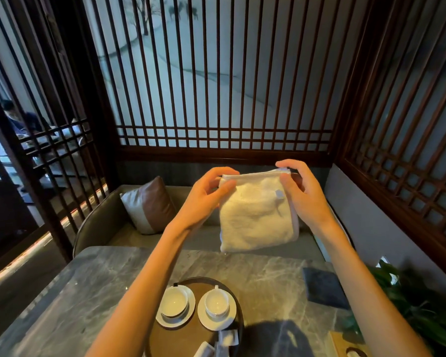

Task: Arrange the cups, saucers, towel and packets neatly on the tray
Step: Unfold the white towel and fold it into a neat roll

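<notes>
Left hand (208, 193) pinches folded cream terry towel (255, 217) at top-left corner | right hand (305, 195) pinches top-right, hanging it flat over far edge of grey marble table (101, 292), likely to square folds | round brown tray (180, 340) sits at near edge.

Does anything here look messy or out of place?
Nothing spilled or broken. The packets at the near edge of the tray lie jumbled at angles. The towel is not on the tray: the left hand and right hand hold it in the air.
</notes>
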